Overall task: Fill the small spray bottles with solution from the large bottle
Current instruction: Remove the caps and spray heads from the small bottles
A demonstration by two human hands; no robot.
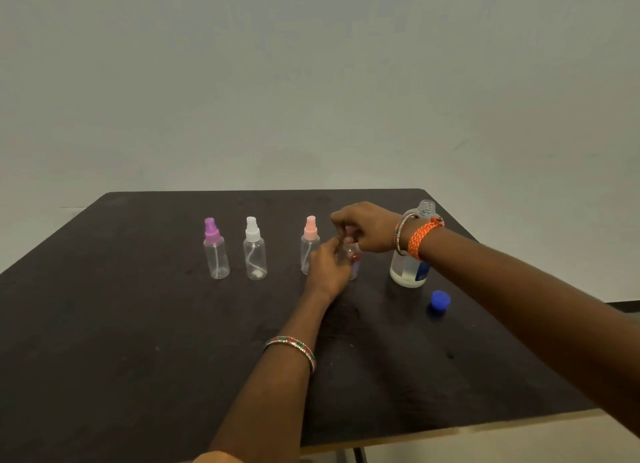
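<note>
Hidden: a fourth small clear spray bottle [353,266] stands mostly covered by both hands; its cap cannot be made out.
Containers: the large clear uncapped bottle [410,265] holds clear liquid low down; purple-capped [215,251], white-capped [255,251] and pink-capped [309,246] small clear bottles look empty.
Left hand [327,265]: fingers curled round the hidden bottle's body.
Right hand [367,227]: fingers pinching at its top.
Tabletop [138,324]: dark; round blue cap [440,300] beside the large bottle.

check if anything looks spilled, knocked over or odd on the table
No spill shows, and every bottle stands upright. The large bottle is uncapped; its blue cap lies on the table in front of it, which suits pouring.
</note>
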